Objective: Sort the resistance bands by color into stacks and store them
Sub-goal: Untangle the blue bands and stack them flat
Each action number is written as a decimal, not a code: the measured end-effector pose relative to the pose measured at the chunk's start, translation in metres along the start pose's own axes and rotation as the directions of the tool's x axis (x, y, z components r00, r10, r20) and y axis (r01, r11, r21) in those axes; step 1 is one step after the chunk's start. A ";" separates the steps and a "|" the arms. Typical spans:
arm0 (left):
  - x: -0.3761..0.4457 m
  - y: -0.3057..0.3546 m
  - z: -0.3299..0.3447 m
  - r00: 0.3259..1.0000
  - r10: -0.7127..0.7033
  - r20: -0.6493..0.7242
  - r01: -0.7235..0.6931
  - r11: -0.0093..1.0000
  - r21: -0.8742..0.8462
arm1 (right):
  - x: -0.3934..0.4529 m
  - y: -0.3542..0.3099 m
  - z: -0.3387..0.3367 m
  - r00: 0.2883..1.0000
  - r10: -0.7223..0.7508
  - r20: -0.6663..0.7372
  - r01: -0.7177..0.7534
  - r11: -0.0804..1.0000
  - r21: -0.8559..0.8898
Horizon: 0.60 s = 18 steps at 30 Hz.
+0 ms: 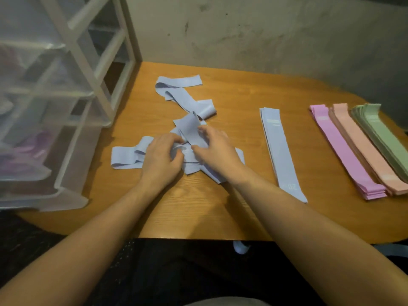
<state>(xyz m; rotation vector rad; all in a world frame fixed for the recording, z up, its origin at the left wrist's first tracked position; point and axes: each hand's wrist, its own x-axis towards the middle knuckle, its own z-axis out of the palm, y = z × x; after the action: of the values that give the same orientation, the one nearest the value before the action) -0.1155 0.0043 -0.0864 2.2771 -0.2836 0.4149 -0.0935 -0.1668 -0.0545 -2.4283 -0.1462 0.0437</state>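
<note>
A loose heap of pale blue resistance bands (183,100) sprawls over the middle of the wooden table (231,213). My left hand (162,156) and my right hand (213,147) both pinch one tangled blue band (191,129) in the heap, and part of it curls up between them. To the right lies a flat stack of blue bands (281,151). Further right, side by side, lie a pink stack (344,153), a peach stack (366,146) and a green stack (388,138).
A translucent plastic drawer unit with a white frame (66,102) stands at the left on the table; purple bands show faintly inside a lower drawer (33,151). A grey wall runs behind. One blue band (241,248) hangs below the table's front edge.
</note>
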 end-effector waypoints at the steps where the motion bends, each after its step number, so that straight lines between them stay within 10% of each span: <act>1: 0.000 -0.001 0.000 1.000 0.003 -0.004 -0.003 1.000 0.000 | 0.003 -0.002 0.004 1.000 0.000 -0.007 0.000 1.000 0.003; 18: -0.002 -0.003 0.001 0.999 -0.034 0.016 0.037 0.973 -0.226 | -0.009 -0.002 0.011 0.996 -0.006 -0.090 0.009 1.000 0.026</act>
<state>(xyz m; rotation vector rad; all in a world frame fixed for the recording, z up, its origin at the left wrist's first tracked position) -0.1159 0.0061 -0.0896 2.0585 -0.2808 0.3325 -0.1037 -0.1596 -0.0620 -2.3987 -0.1135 -0.0662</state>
